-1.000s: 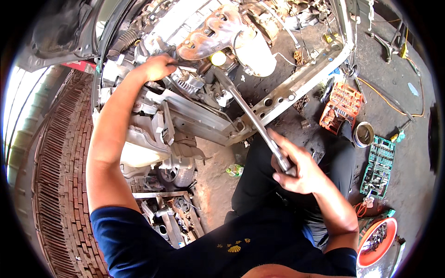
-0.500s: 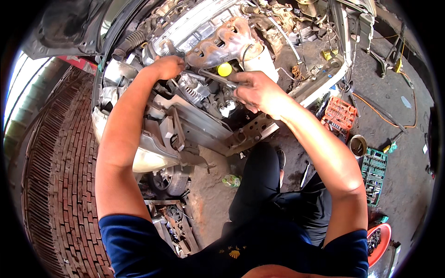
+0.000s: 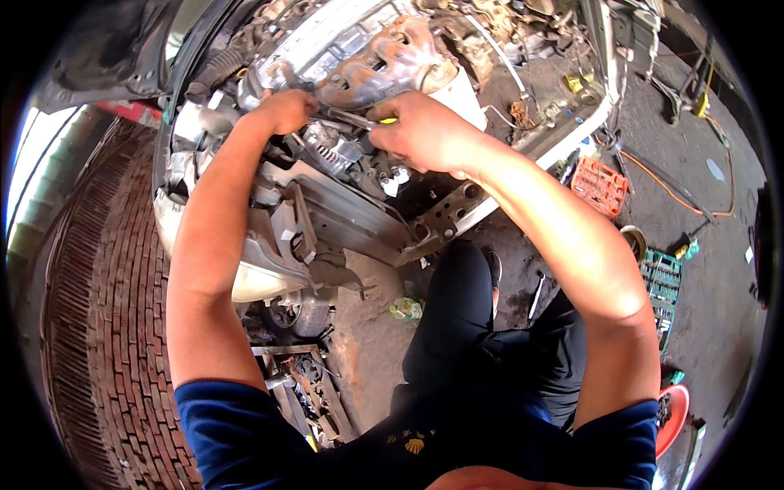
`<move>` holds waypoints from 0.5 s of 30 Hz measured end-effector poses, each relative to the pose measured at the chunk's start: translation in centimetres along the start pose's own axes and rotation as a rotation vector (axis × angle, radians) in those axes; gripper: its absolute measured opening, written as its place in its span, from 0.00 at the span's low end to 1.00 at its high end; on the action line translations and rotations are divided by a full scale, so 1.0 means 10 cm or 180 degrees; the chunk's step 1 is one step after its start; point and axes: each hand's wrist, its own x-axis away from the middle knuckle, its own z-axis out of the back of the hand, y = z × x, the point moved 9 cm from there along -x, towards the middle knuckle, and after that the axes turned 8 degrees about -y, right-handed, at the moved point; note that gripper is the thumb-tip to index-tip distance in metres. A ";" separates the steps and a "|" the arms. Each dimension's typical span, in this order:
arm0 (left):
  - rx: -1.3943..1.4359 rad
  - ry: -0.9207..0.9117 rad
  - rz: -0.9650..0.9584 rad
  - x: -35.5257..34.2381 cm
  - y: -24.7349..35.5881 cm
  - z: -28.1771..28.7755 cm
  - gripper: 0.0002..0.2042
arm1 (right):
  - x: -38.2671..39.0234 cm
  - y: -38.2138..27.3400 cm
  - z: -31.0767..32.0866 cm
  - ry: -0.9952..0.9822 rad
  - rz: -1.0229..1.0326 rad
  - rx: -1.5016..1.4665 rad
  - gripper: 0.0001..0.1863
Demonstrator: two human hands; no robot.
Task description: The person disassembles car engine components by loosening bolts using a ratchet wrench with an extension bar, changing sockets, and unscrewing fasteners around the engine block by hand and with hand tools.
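Observation:
Over an open engine bay, my right hand (image 3: 420,131) is wrapped round the handle of a long metal wrench (image 3: 351,119). The wrench's far end points left, toward my left hand (image 3: 290,112). That hand is closed, its fingers curled down among the engine parts beside the wrench's end; what they grip is hidden. Just beyond both hands lies a rusty exhaust manifold (image 3: 390,59). An alternator (image 3: 333,153) with a finned housing sits below, between my arms. My right fingers partly cover a bright yellow cap (image 3: 385,121).
A metal crossmember (image 3: 343,216) and pale bumper (image 3: 265,282) lie between me and the engine. On the floor at right are an orange tool case (image 3: 599,186), a green socket case (image 3: 661,282) and a red basin (image 3: 676,425). A plastic bottle (image 3: 406,308) lies near my legs.
My right hand has moved left and slightly up with the wrench, coming over the yellow cap. My left hand has shifted slightly left and up, still closed. The whole view has shifted a little.

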 end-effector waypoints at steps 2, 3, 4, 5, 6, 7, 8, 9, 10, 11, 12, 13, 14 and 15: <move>-0.0081 0.0273 -0.0484 -0.23 0.09 -0.03 0.14 | 0.11 0.06 0.15 0.0487 0.0456 0.0438 0.24; -0.0149 0.0162 -0.0460 -0.28 -0.05 -0.16 0.14 | 0.17 0.13 0.16 0.0901 0.0832 0.0883 0.25; -0.0196 0.0634 -0.0852 -0.01 -0.62 -0.40 0.15 | 0.27 -0.09 -0.02 0.0398 0.0401 0.0503 0.25; -0.0152 0.0513 -0.0710 -0.09 -0.43 -0.37 0.16 | 0.45 0.09 0.01 0.0127 -0.0209 0.0575 0.24; -0.0016 0.0668 -0.0779 -0.02 -0.48 -0.29 0.17 | 0.67 0.03 0.05 0.0460 0.0171 0.0472 0.22; 0.0112 0.0364 -0.0515 0.00 -0.72 -0.26 0.19 | 1.00 -0.15 0.08 0.0439 0.0201 0.0575 0.20; 0.0102 0.0476 -0.0379 -0.01 -0.89 -0.15 0.18 | 1.39 -0.29 0.17 0.0503 0.0262 0.0536 0.19; 0.0357 0.0208 -0.0360 -0.12 -0.71 -0.10 0.17 | 1.81 -0.24 0.24 0.0714 0.0516 0.0519 0.19; 0.0421 0.0355 -0.0509 -0.11 -0.90 -0.11 0.16 | 2.21 -0.25 0.24 0.0749 0.0448 0.0653 0.22; 0.0179 0.0442 -0.0624 -0.18 -0.67 -0.05 0.16 | 2.65 -0.17 0.24 0.0975 0.0495 0.0846 0.27; 0.0215 0.0446 -0.0490 -0.21 -0.73 0.04 0.17 | 3.07 -0.11 0.23 0.1466 0.0762 0.0787 0.33; 0.0231 0.0580 -0.0717 -0.22 -0.32 0.28 0.17 | 3.57 0.03 0.28 0.1741 0.0466 0.1024 0.38; 0.0285 0.0625 -0.0733 -0.10 -0.35 0.39 0.18 | 3.94 0.22 0.27 0.1806 0.0142 0.1038 0.33; 0.0360 0.0703 -0.0773 0.00 -0.41 0.48 0.19 | 4.31 0.59 0.19 0.1754 -0.0504 0.0948 0.29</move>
